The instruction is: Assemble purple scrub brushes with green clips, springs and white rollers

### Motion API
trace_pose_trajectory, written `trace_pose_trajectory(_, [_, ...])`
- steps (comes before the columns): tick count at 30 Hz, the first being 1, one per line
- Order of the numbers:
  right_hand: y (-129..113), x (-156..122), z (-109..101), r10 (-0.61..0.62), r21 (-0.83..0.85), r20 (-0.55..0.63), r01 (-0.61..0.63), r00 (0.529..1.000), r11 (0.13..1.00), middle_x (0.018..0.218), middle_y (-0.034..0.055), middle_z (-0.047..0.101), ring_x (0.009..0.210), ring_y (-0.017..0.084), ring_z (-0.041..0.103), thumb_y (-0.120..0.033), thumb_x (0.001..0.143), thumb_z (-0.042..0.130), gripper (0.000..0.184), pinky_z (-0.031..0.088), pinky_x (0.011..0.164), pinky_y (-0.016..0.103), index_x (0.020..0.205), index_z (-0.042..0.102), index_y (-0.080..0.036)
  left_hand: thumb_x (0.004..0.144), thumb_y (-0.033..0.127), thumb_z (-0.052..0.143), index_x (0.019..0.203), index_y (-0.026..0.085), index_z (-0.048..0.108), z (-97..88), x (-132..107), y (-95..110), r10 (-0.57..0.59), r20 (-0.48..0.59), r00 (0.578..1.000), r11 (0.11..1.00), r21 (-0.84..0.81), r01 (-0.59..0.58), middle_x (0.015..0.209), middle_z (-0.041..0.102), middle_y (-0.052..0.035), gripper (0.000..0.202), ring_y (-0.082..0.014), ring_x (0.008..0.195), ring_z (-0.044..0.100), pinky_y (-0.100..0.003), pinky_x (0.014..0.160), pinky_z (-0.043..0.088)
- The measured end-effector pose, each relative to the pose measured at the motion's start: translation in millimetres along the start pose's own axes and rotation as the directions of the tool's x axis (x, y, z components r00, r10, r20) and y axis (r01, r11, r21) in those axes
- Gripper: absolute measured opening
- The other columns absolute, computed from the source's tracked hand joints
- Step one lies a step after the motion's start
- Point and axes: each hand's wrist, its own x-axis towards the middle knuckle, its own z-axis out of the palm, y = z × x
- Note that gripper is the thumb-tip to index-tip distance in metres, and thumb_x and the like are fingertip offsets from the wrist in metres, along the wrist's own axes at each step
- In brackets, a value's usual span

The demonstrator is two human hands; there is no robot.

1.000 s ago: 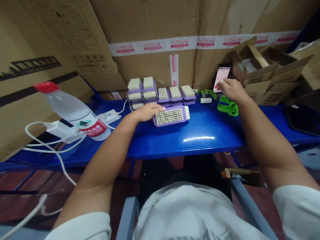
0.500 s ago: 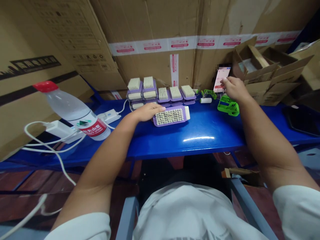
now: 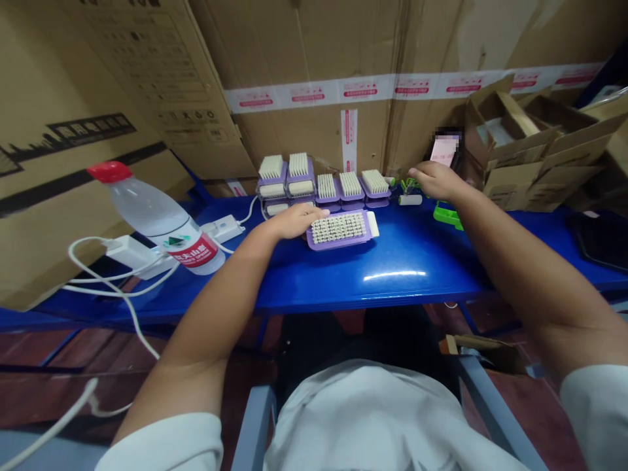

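I've got the L hand palm down, fingers out flat, not clenched, lying against the left end of a purple plastic scrub brush. Looks released, no wrap around it. Brush sits flat on the blue metal workbench, bristles up, long side running left-right, white cap at its right end, just near of the far rows. R hand is over the right part of the bench, fingers half curled and dropped toward a small green plastic part. Can't tell from here if they're pinching anything. Just right of that, a green plastic holder is partly hidden by the R wrist, and a short white roller lies on the bench beside the small part. Behind R hand a phone is propped up, screen blurred. Along the far edge, more purple brushes, bristles up, some stacked. On the left, a water bottle w/ red cap lies on its side near a white power strip and a plug-in charger, white cables trailing off the bench. Taped cardboard cartons form the far wall, open cardboard trays piled far right
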Motion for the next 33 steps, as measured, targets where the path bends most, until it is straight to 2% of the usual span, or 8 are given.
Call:
trace_pose_trajectory(3, [-14.9,15.2,7.8,0.095,-0.022,-0.006,-0.096,0.995,0.995,0.141,0.0233,0.084,0.134,0.043,0.078,-0.039,0.11,0.057,0.04,0.059,0.117,0.056,0.13,0.083,-0.016,0.1,0.081,0.056,0.107,0.023,0.084,1.9,1.5,-5.1,-0.048,0.059,0.997,0.997,0.064,0.044,0.102,0.085,-0.01,0.065,-0.03,0.095,0.079,-0.039,0.084,0.059])
trace_pose_trajectory(6, [-27.3,29.2,13.2,0.216,-0.007,-0.036,-0.217,0.976,0.976,0.151,0.0236,0.081,0.141,0.043,0.076,-0.032,0.108,0.065,0.05,0.059,0.12,0.057,0.154,0.072,-0.014,0.105,0.078,0.053,0.099,0.021,0.083,3.4,0.9,-6.3,-0.051,0.068,0.996,0.995,0.092,0.044,0.085,0.079,-0.0082,0.064,-0.0271,0.08,0.075,-0.038,0.077,0.058])
trace_pose_trajectory(10, [-38.5,45.2,18.3,0.355,-0.025,-0.068,-0.357,0.932,0.934,0.155,0.0274,0.077,0.148,0.044,0.073,-0.036,0.105,0.079,0.067,0.059,0.123,0.056,0.164,0.064,-0.007,0.112,0.077,0.041,0.131,0.017,0.083,2.6,-1.3,-7.0,-0.076,0.07,0.995,0.997,-0.02,0.077,0.092,0.079,-0.0095,0.076,-0.0233,0.069,0.071,-0.038,0.069,0.059])
trace_pose_trajectory(12, [-41.6,51.2,22.0,0.405,-0.06,-0.085,-0.41,0.91,0.91,0.156,0.0298,0.076,0.15,0.046,0.071,-0.04,0.103,0.084,0.067,0.059,0.124,0.056,0.159,0.069,-0.005,0.111,0.079,0.041,0.143,0.016,0.079,1.2,-1.5,-8.3,-0.022,0.065,0.998,0.998,-0.064,0.026,0.113,0.083,-0.0141,0.08,-0.0244,0.079,0.075,-0.039,0.074,0.062])
trace_pose_trajectory(15, [-43.0,55.9,30.3,0.454,-0.116,-0.074,-0.46,0.888,0.88,0.152,0.033,0.078,0.149,0.048,0.072,-0.044,0.103,0.086,0.058,0.06,0.122,0.058,0.144,0.079,-0.004,0.103,0.084,0.054,0.16,0.016,0.068,-0.7,-1.1,-8.7,0.105,0.101,0.989,0.99,-0.105,-0.095,0.142,0.08,-0.0187,0.089,-0.0326,0.116,0.08,-0.044,0.098,0.066])
trace_pose_trajectory(19, [-40.6,55.3,43.9,0.463,-0.203,-0.059,-0.464,0.885,0.862,0.154,0.0311,0.078,0.151,0.046,0.071,-0.044,0.107,0.079,0.052,0.055,0.126,0.062,0.142,0.081,-0.006,0.083,0.082,0.081,0.178,0.019,0.049,-1.5,-2.5,-2.6,0.148,0.207,0.967,0.988,-0.068,-0.137,0.17,0.065,-0.0212,0.119,-0.0424,0.15,0.068,-0.05,0.122,0.058])
trace_pose_trajectory(25, [-32.0,54.2,52.6,0.436,-0.233,-0.043,-0.434,0.899,0.871,0.16,0.0308,0.074,0.158,0.048,0.064,-0.045,0.115,0.061,0.053,0.036,0.136,0.074,0.149,0.078,-0.008,0.079,0.07,0.09,0.181,0.025,0.045,-2.6,-7.8,8.3,0.134,0.243,0.961,0.988,0.045,-0.149,0.174,0.064,-0.0156,0.12,-0.0413,0.155,0.065,-0.047,0.127,0.054])
trace_pose_trajectory(33, [-28.3,53.6,57.8,0.446,-0.079,-0.106,-0.455,0.888,0.887,0.152,0.0279,0.079,0.153,0.046,0.068,-0.047,0.113,0.063,0.051,0.032,0.138,0.077,0.146,0.075,-0.012,0.083,0.053,0.077,0.173,0.023,0.053,-3.9,-4.8,4.8,0.138,0.218,0.966,0.987,0.055,-0.153,0.166,0.068,-0.0139,0.098,-0.0395,0.147,0.068,-0.045,0.119,0.056])
